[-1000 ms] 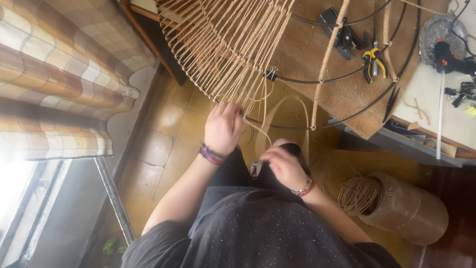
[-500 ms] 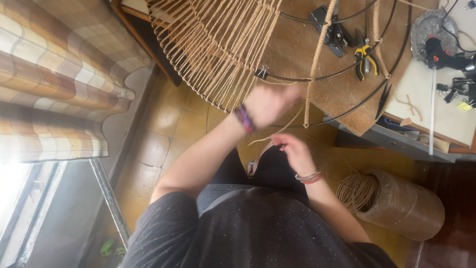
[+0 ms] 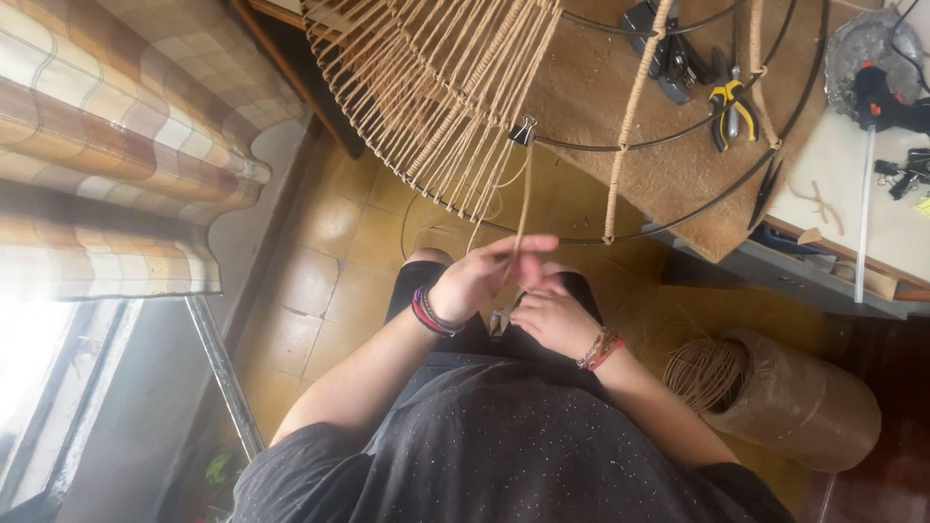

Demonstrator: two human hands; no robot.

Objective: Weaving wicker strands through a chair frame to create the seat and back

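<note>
Two hands meet over the lap in the head view, both working one pale cord strand (image 3: pixel 524 208) that runs up from them to the woven wire frame (image 3: pixel 436 97) above. The left hand (image 3: pixel 484 279), with dark and pink bands at its wrist, has its fingers (image 3: pixel 528 245) stretched out toward the right and pinches the strand near its lower end — the thumb side is blurred, so how firmly it grips is hard to tell. The right hand (image 3: pixel 550 315) lies just below and beside it, fingers curled inward and closed around the same strand, a beaded bracelet at its wrist. Straight above the hands the strand rises past a small black binder clip (image 3: pixel 524 131) clamped on the frame's dark wire ring. Up and to the left of the hands, the frame's ribs are already wrapped in close rows of the same tan cord; up and to the right, a single wrapped rib (image 3: pixel 632 116) crosses bare wire rings over a brown mat (image 3: pixel 601 87). Farther up to the right, well apart from the hands, yellow-handled pliers (image 3: pixel 728 105) lie on that mat. Below and to the right of the right hand, a large roll of tan cord (image 3: pixel 790 402) lies on its side on the yellow tiled floor (image 3: pixel 320 281). To the left of the left hand hangs a checked curtain (image 3: pixel 107 145).
</note>
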